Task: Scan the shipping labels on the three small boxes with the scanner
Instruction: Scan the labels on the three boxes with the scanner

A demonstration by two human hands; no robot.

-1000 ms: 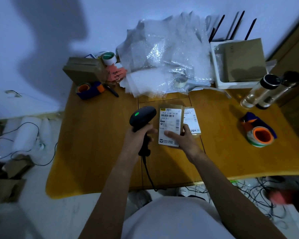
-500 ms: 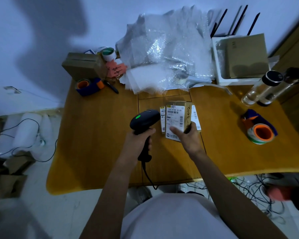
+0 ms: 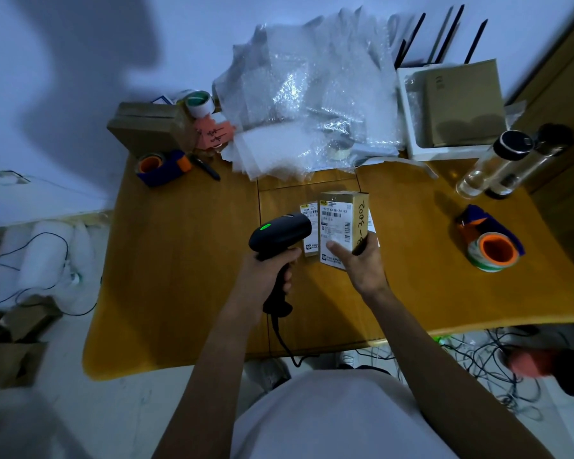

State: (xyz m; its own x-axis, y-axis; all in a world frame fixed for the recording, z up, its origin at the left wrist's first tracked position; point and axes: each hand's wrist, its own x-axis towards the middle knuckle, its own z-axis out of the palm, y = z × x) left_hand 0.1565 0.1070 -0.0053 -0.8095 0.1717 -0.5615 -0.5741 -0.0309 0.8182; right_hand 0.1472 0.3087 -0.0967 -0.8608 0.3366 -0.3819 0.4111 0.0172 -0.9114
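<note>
Left hand (image 3: 268, 271) wrapped around barcode scanner (image 3: 280, 235); right hand (image 3: 362, 263) gripping upright labelled box (image 3: 340, 226) just beside scanner head. Best tilted so label faces the beam squarely, held steady.

Black scanner (image 3: 280, 235) shows a green light. The tan box (image 3: 343, 223) bears a white label with black barcodes. The table (image 3: 186, 260) is honey yellow; the tape roll (image 3: 492, 251) has an orange core.
</note>
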